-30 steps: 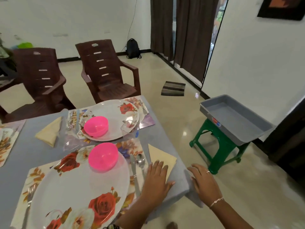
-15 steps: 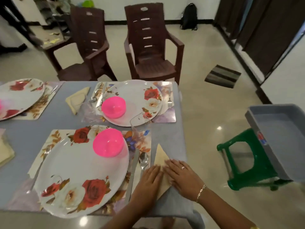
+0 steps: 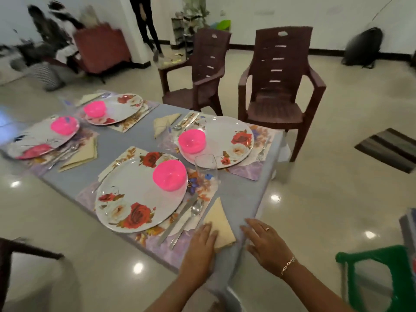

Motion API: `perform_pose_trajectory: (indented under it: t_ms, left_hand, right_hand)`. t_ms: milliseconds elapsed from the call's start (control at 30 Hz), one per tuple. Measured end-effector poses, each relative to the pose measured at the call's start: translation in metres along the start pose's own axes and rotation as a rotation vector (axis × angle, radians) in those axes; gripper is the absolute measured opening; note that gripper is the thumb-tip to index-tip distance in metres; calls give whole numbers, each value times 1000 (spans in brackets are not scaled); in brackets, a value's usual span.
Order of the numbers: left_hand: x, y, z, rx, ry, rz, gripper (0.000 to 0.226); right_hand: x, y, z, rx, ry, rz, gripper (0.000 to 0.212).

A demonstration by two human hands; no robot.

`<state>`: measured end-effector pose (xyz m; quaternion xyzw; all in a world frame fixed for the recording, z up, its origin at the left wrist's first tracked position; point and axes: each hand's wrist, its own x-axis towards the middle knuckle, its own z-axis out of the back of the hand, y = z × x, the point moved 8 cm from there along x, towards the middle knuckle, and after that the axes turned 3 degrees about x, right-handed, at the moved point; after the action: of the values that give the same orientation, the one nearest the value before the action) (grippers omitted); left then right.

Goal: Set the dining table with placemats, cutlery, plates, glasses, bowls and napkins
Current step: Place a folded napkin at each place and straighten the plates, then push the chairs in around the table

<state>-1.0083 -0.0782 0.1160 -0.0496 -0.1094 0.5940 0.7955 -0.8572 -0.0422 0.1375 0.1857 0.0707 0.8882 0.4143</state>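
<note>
Left hand [image 3: 201, 244] flat, fingers straight, pressing the napkin's [image 3: 219, 219] near end. Right hand [image 3: 267, 242] spread wide at the tabletop [image 3: 238, 188] edge, napkin's 4 o'clock. Napkin lies beside the spoon [image 3: 195, 209], plate's [image 3: 135, 194] 4 o'clock.

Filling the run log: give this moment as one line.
left hand: flat on napkin | right hand: open, beside napkin | plate, bowl, glass: set
</note>
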Motion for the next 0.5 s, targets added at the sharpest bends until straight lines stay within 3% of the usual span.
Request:
perform_pose_trajectory:
  t_ms: [67,100,400,500]
  left_hand:
    - [9,-15,12,0,-47,69,42]
    - [14,-21,12,-4,-50,92,40]
    - [107,-123,7,1,-85,1,53]
    - [153,-145,4,-65,-15,48,57]
  right_hand:
    - [-20,-17,14,-15,-14,-19,46]
    - [-28,-25,21,-24,-14,-34,46]
    - [-80,-153,90,-136,-48,-287,40]
    - [-72,-192,103,-171,-82,-306,52]
